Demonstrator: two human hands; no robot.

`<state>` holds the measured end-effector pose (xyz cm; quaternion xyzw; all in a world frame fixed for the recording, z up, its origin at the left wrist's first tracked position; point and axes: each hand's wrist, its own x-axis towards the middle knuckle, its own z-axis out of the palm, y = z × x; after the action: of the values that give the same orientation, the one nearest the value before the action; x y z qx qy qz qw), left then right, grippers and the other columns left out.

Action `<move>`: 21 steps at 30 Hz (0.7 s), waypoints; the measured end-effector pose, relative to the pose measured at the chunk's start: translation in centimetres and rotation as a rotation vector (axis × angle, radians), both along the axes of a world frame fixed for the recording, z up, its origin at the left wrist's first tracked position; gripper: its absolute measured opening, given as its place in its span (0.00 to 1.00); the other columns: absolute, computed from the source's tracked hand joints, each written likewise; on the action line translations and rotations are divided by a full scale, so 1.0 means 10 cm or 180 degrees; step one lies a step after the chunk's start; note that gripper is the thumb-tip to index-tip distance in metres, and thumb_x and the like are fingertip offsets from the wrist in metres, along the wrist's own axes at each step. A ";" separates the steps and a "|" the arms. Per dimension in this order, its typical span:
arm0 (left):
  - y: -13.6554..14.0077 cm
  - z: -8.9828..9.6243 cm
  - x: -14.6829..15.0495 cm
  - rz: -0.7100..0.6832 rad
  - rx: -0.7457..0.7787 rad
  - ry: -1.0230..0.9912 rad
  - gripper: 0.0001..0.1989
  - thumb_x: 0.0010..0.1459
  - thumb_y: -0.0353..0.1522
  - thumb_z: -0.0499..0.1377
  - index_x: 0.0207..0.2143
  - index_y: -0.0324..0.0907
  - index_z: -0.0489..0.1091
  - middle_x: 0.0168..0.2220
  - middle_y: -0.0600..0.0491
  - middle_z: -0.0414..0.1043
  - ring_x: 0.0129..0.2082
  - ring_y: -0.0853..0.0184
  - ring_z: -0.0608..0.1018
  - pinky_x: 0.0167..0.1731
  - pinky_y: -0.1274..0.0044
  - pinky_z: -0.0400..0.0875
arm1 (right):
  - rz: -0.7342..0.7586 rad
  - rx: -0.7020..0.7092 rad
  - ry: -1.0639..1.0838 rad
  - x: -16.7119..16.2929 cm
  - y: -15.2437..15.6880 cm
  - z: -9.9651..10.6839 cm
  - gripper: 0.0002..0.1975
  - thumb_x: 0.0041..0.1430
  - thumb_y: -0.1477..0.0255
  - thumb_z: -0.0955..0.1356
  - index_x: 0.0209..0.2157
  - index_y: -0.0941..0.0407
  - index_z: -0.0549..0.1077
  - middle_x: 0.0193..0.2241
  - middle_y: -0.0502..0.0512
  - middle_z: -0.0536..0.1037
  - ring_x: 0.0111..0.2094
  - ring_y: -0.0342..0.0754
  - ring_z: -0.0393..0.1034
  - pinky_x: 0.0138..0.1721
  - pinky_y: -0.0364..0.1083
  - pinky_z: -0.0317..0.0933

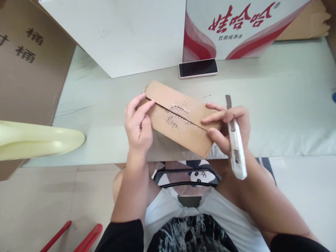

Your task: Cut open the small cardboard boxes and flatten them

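A small brown cardboard box [168,94] is held tilted over the front part of the table, its two top flaps meeting along a dark seam. Scuffed, torn marks show near the middle of that seam. My left hand [139,122] grips the box's left end, fingertips on the flaps by the seam. In my right hand [240,119] is a white utility knife [237,150], its grey blade out and pointing away from me. The fingers of that same hand also press on the box's right end. The box's underside is hidden.
A phone [198,68] lies beside a large white and red carton [147,38] at the back. Tall brown cardboard [39,77] stands at left, near a pale yellow rounded object [39,140]. The table's front edge [91,163] runs above my lap.
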<state>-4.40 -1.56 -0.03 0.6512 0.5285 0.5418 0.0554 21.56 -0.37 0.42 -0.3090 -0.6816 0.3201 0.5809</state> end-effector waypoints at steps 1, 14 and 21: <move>0.00 0.00 0.00 0.0003 -0.0005 0.0040 0.22 0.70 0.48 0.52 0.53 0.50 0.80 0.60 0.48 0.73 0.63 0.52 0.74 0.67 0.56 0.66 | 0.0020 0.0013 -0.0072 0.00 0.00 0.01 0.16 0.60 0.65 0.74 0.40 0.46 0.62 0.33 0.46 0.84 0.44 0.57 0.82 0.59 0.69 0.69; -0.02 0.04 -0.11 -0.0024 -0.0138 0.0129 0.22 0.68 0.50 0.55 0.51 0.53 0.82 0.58 0.49 0.76 0.60 0.51 0.75 0.64 0.56 0.66 | -0.0753 -0.0704 0.0697 0.06 0.13 -0.21 0.16 0.62 0.57 0.72 0.44 0.46 0.64 0.45 0.50 0.84 0.52 0.52 0.81 0.52 0.57 0.72; 0.06 -0.11 -0.55 0.0104 0.0295 -0.0342 0.21 0.69 0.50 0.56 0.53 0.53 0.82 0.57 0.54 0.78 0.57 0.53 0.78 0.66 0.57 0.67 | 0.0101 -0.1388 0.0254 0.09 0.17 -0.32 0.19 0.61 0.51 0.72 0.41 0.48 0.66 0.29 0.44 0.73 0.29 0.46 0.73 0.36 0.50 0.73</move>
<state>-9.89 -0.96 -1.14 0.6143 0.5097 0.6007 0.0446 22.49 1.29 -2.77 -0.4036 -0.5775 0.4810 0.5217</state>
